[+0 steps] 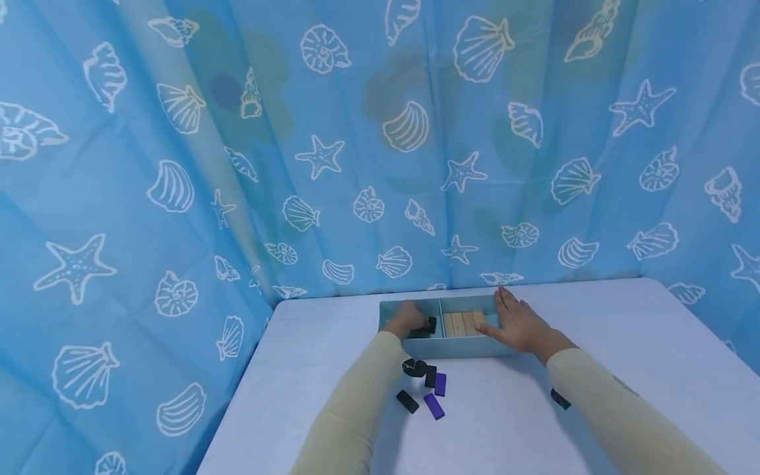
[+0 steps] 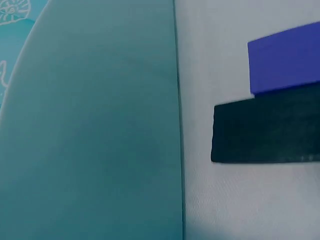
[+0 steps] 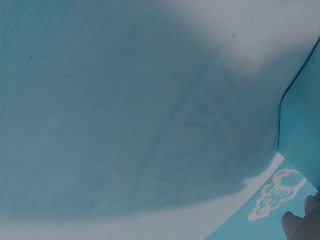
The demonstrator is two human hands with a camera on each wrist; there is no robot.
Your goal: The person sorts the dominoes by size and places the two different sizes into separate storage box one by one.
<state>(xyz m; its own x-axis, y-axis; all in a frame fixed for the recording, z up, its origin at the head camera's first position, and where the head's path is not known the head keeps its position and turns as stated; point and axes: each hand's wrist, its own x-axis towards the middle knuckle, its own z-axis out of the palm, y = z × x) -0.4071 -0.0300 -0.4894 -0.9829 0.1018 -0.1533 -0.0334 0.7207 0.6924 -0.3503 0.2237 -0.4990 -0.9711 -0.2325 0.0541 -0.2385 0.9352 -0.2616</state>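
Note:
A light blue box [image 1: 463,348] with two compartments stands near the back of the table. My left hand [image 1: 406,318] reaches into its left compartment, with curled fingers around a small black block [image 1: 431,324] beside the divider. More black shows under that hand, partly hidden by it. Several wooden blocks [image 1: 460,324] stand in a row in the right compartment. My right hand [image 1: 518,324] rests at the box's right end, fingers straight and pointing away, thumb reaching over the inside. Neither wrist view shows the left hand; fingertips [image 3: 302,220] of the right appear in its corner.
In front of the box lie a black block [image 1: 430,376] and a purple block [image 1: 440,384] side by side. Nearer are another black block [image 1: 407,401] and a purple one [image 1: 434,406]. A blue shell-patterned curtain [image 1: 356,165] hangs behind the white table [image 1: 505,422].

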